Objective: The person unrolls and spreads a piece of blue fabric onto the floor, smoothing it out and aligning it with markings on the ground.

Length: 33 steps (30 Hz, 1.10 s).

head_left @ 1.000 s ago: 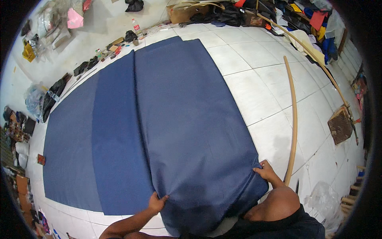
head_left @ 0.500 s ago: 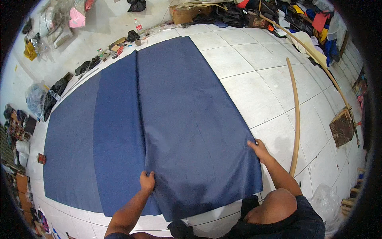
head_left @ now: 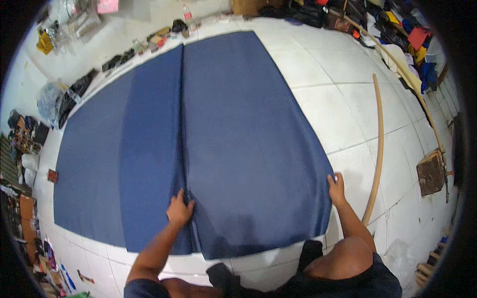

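A large blue cloth [head_left: 238, 144] lies spread over the tiled floor, with a duller grey-blue face on the right panel. A long fold runs down its middle, beside a brighter blue strip [head_left: 151, 149] and another grey-blue strip [head_left: 92, 154]. My left hand [head_left: 180, 208] rests on the near part of this fold, fingers stretched and thumb apart. At the cloth's right edge, my right hand [head_left: 337, 189] pinches the border between thumb and fingers; the fingertips are partly hidden. The near right corner shows soft creases.
A long curved wooden stick [head_left: 380, 144] lies on white tiles [head_left: 318, 64] right of the cloth. Farther right is a dark wooden block [head_left: 430, 173] by a long pole. Small items and a plastic bottle [head_left: 187, 12] line the far wall. A small red box [head_left: 52, 176] sits left.
My left hand has let go of its pinch and lies flatter, farther up the fold. The right panel looks smoother and flatter. My right hand still grips the edge.
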Available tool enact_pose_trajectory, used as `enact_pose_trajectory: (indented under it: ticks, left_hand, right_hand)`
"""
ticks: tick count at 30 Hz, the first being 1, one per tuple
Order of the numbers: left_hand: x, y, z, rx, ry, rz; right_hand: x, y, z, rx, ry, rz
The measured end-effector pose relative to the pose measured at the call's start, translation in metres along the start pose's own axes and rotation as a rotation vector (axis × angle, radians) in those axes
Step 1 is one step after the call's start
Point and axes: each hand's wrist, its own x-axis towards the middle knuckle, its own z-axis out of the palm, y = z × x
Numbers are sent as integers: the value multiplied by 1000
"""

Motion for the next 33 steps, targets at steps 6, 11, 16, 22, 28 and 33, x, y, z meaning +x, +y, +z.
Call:
enact_pose_trajectory:
  ticks: [6,11,16,22,28,33]
  left_hand:
    - [8,-42,-2,350,119,12]
    - [10,-50,-36,308,157,-44]
    - [11,-86,-33,433,342,232]
    - [-5,-61,1,28,-118,554]
    - [-28,-70,-2,319,-238,553]
    - [-27,-73,11,281,-230,581]
  right_hand:
    - [-7,-35,8,161,-346,124]
    - [-26,-11,-12,157,-415,23]
    - [-30,-42,8,144,-416,-38]
    - [-19,-27,18,144,-402,-144]
    - [-23,-47,23,-47,-393,9]
    - [-25,-47,10,-207,-326,-77]
